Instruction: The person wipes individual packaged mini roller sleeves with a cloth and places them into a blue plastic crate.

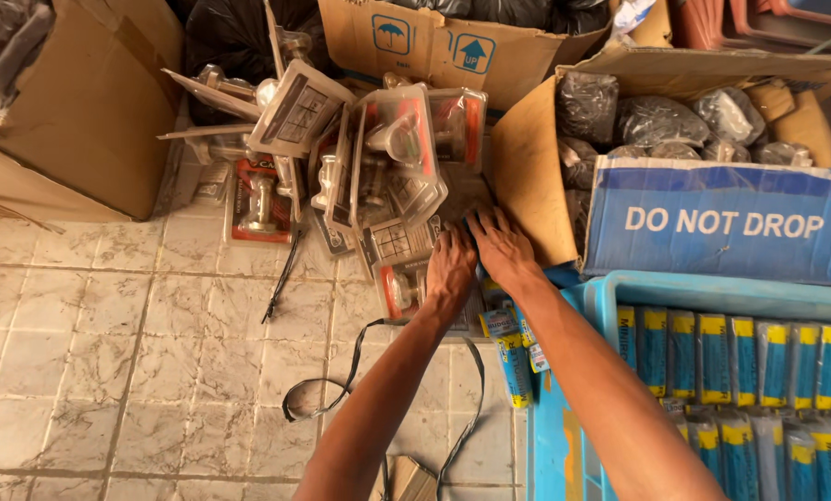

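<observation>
Blister packs (pixel 378 176) on floor (pixel 109 353), L of crate (pixel 573 436).

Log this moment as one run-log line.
left hand: on clear blister packs | right hand: beside it, against cardboard box | blue crate: at right | floor: black strap

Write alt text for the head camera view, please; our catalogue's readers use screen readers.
Two bare hands, left hand and right hand, press side by side onto a heap of clear blister packs holding metal door knobs, on a tiled floor. Cardboard boxes surround them; a blue crate of blue-and-yellow packets sits at right.
</observation>
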